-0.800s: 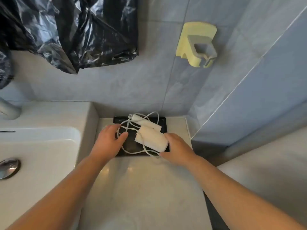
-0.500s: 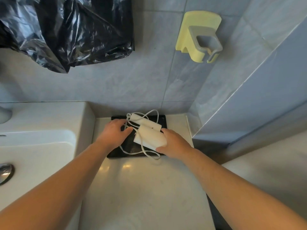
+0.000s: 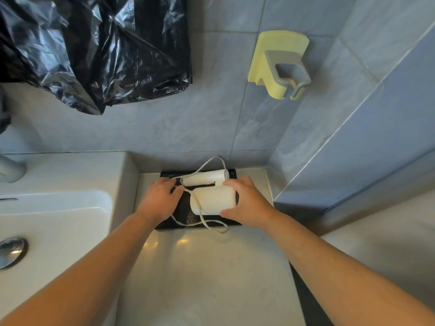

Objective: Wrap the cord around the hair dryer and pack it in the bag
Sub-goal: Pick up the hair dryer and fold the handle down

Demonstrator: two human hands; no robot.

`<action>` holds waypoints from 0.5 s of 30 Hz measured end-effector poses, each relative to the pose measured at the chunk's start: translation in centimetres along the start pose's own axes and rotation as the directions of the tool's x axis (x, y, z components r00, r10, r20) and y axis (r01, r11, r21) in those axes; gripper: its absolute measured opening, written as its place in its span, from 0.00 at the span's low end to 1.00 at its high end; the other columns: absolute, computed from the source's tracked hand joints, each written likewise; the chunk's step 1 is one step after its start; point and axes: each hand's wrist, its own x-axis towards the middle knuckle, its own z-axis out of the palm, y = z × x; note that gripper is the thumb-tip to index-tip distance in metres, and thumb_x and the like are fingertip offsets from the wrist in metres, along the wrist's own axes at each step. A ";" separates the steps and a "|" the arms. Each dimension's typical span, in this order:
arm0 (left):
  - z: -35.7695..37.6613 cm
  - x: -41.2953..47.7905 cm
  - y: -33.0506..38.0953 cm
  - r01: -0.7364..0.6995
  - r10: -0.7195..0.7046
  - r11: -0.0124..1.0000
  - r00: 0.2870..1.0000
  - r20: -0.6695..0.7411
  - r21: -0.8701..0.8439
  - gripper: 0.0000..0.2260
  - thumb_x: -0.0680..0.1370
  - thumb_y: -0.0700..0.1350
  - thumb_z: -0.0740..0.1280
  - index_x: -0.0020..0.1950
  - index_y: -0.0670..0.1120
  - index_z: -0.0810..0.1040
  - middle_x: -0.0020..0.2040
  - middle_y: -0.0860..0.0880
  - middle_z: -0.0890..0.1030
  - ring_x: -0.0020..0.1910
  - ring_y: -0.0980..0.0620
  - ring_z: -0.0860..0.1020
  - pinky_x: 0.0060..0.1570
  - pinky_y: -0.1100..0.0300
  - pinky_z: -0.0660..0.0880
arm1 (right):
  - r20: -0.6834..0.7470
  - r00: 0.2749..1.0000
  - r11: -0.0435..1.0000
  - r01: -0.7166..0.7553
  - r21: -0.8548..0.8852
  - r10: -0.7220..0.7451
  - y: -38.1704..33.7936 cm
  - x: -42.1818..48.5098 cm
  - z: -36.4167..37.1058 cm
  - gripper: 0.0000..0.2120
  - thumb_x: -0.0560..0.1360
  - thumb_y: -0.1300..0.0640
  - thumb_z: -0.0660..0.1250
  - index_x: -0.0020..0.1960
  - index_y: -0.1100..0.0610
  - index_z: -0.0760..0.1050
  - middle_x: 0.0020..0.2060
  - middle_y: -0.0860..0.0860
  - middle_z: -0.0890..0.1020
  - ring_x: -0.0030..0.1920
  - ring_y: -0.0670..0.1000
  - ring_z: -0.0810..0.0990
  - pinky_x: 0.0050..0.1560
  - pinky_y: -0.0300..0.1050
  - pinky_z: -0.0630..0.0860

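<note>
The hair dryer [image 3: 213, 200] lies on the black pouch [image 3: 186, 222] at the far end of the counter [image 3: 207, 267], barrel running left-right, mouth facing left. The right hand [image 3: 247, 201] grips its barrel and the left hand [image 3: 160, 198] pinches the loose cord [image 3: 202, 218]. The sink [image 3: 70, 208] sits left, the wall holder [image 3: 280, 64] above. A moment ago the dryer lay diagonal; it's squarer now.

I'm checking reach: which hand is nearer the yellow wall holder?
Right. The right hand grips the hair dryer, below and left of the holder; the left hand holds the cord farther left.
</note>
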 end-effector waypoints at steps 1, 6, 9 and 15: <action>-0.2 -0.3 0.1 0.014 -0.014 1.000 1.000 -0.006 -0.008 0.22 0.83 0.53 0.57 0.74 0.44 0.69 0.73 0.43 0.69 0.72 0.43 0.66 0.71 0.48 0.63 | -0.011 1.000 1.000 0.018 0.015 -0.018 -0.4 -0.5 -0.5 0.36 0.67 0.50 0.76 0.70 0.46 0.64 0.61 0.43 0.63 0.57 0.46 0.69 0.56 0.39 0.72; -1.4 -2.5 0.4 0.065 -0.066 0.996 0.998 -0.014 -0.064 0.25 0.82 0.55 0.58 0.76 0.44 0.66 0.73 0.43 0.68 0.71 0.43 0.68 0.71 0.46 0.66 | -0.065 0.995 0.987 0.079 0.137 -0.071 -2.2 -3.0 -3.2 0.32 0.67 0.57 0.75 0.67 0.43 0.68 0.61 0.39 0.64 0.58 0.44 0.69 0.54 0.34 0.71; -2.3 -4.4 1.4 0.008 -0.016 0.994 0.997 -0.078 -0.112 0.22 0.82 0.52 0.60 0.73 0.44 0.71 0.72 0.44 0.71 0.69 0.45 0.70 0.69 0.49 0.67 | -0.075 0.991 0.965 0.122 0.233 -0.107 -3.4 -4.4 -5.1 0.30 0.65 0.63 0.75 0.61 0.41 0.71 0.60 0.39 0.66 0.57 0.39 0.69 0.49 0.30 0.69; -5.7 -9.2 6.8 -0.299 0.229 0.904 0.942 -0.245 -0.307 0.14 0.82 0.51 0.60 0.65 0.49 0.77 0.59 0.54 0.78 0.57 0.54 0.76 0.56 0.56 0.71 | -0.084 0.972 0.911 0.235 0.337 -0.220 -6.2 -8.5 -8.9 0.30 0.60 0.62 0.76 0.56 0.38 0.75 0.60 0.36 0.69 0.60 0.43 0.72 0.56 0.39 0.70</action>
